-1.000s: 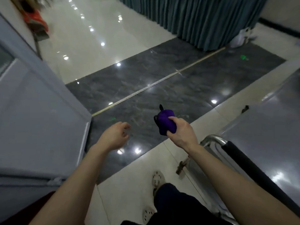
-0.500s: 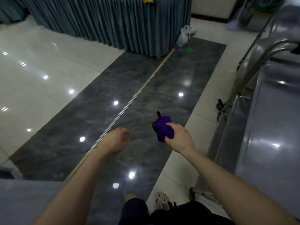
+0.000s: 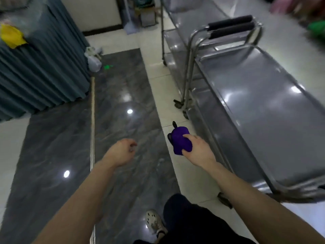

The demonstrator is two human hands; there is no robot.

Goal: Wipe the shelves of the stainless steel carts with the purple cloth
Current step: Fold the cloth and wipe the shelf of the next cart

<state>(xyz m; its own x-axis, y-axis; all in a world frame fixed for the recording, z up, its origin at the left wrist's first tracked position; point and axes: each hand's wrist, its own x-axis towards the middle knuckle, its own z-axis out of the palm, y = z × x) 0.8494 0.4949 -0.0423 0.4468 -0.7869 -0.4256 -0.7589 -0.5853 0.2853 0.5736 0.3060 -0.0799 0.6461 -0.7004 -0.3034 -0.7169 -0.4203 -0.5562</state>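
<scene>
My right hand [image 3: 198, 152] grips a bunched purple cloth [image 3: 181, 140], held in the air over the floor just left of a stainless steel cart [image 3: 260, 106]. That cart's shiny top shelf runs along the right side, with black padded handles [image 3: 230, 26] at its far end. A second steel cart [image 3: 177, 20] stands beyond it. My left hand [image 3: 121, 152] hangs loosely curled over the dark floor and holds nothing.
A teal pleated curtain [image 3: 38, 71] with a yellow cloth [image 3: 10, 36] on top stands at the left. A white bag [image 3: 94, 60] lies on the floor by it. My foot [image 3: 154, 224] and dark trouser leg show at the bottom.
The view has swung right, bringing the steel carts fully into sight. Both hands keep about the same pose, the cloth still gripped.
</scene>
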